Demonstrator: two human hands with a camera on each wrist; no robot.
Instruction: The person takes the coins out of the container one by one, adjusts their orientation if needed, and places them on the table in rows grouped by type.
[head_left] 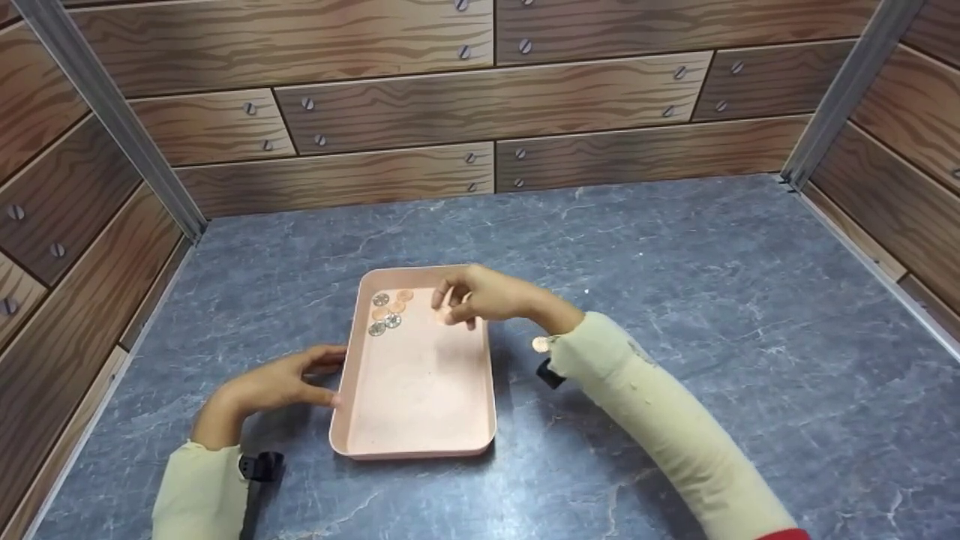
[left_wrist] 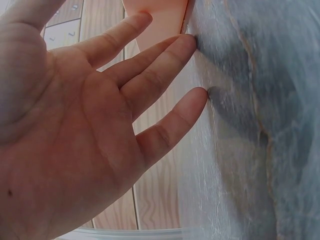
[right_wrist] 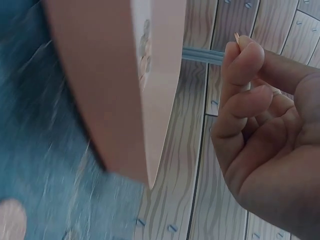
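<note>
A pink rectangular tray (head_left: pixel 420 442) lies on the grey marbled table. Several coins (head_left: pixel 388 311), copper and silver, sit in its far left corner. My right hand (head_left: pixel 471 296) hovers over the tray's far end and pinches a small coin (right_wrist: pixel 236 36) between thumb and fingertips. In the right wrist view the tray (right_wrist: pixel 110 85) and its coins (right_wrist: pixel 145 50) lie to the left of that hand (right_wrist: pixel 260 125). My left hand (head_left: pixel 281 382) rests with straight fingers against the tray's left wall; its palm (left_wrist: pixel 95 130) is bare.
One more coin (head_left: pixel 540 344) lies on the table beside my right wrist, just right of the tray. Wood-patterned walls with metal corner posts (head_left: pixel 112 112) enclose the table on three sides. Bare grey table (head_left: pixel 712 285) stretches to the right.
</note>
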